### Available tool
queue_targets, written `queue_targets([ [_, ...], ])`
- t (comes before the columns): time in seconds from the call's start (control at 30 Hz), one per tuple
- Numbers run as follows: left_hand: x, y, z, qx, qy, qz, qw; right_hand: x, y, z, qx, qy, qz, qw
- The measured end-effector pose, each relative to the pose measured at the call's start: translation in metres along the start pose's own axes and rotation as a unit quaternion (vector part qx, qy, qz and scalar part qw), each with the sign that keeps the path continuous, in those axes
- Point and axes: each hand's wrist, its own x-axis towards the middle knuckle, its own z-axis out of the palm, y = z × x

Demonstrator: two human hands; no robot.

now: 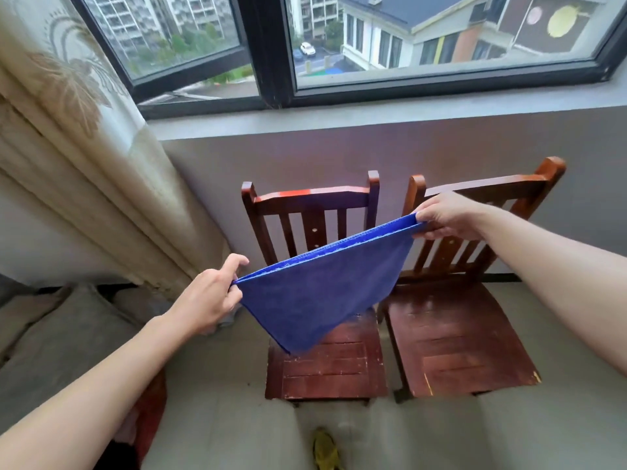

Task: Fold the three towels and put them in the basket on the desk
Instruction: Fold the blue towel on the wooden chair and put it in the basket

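Note:
A blue towel [319,293] hangs in the air above the left wooden chair, folded double with its top edge stretched taut. My left hand [210,296] pinches the towel's lower left corner. My right hand [448,217] pinches the upper right corner, higher and further away. The towel's bottom point droops toward the left chair's seat. No basket, desk or other towels are in view.
Two red-brown wooden chairs [325,364] [458,347] stand side by side against the grey wall under a window. A cream curtain [78,157] hangs at the left. Grey cushions [64,337] lie at the lower left. A yellow-green slipper [325,449] shows at the bottom.

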Motion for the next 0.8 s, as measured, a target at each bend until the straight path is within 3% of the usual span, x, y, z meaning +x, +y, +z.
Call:
queue_targets([
  [0.17, 0.029, -0.051, 0.001, 0.025, -0.026, -0.012, 0.999, 0.008, -0.005, 0.024, -0.096, -0.003, -0.094, 0.991],
  [0.3, 0.056, -0.075, 0.021, 0.046, -0.03, -0.046, 0.997, 0.026, 0.012, 0.058, -0.326, 0.002, -0.177, 0.929],
  [0.4, 0.078, -0.088, 0.035, 0.069, -0.029, -0.063, 0.995, 0.044, 0.03, 0.073, -0.342, 0.041, -0.196, 0.918],
  [0.6, 0.119, -0.107, 0.073, 0.081, -0.027, -0.107, 0.991, 0.092, 0.063, 0.09, -0.39, 0.03, -0.223, 0.893],
  [0.8, 0.115, -0.118, 0.12, 0.101, -0.046, -0.084, 0.99, 0.115, 0.118, 0.108, -0.386, 0.026, -0.245, 0.889],
])
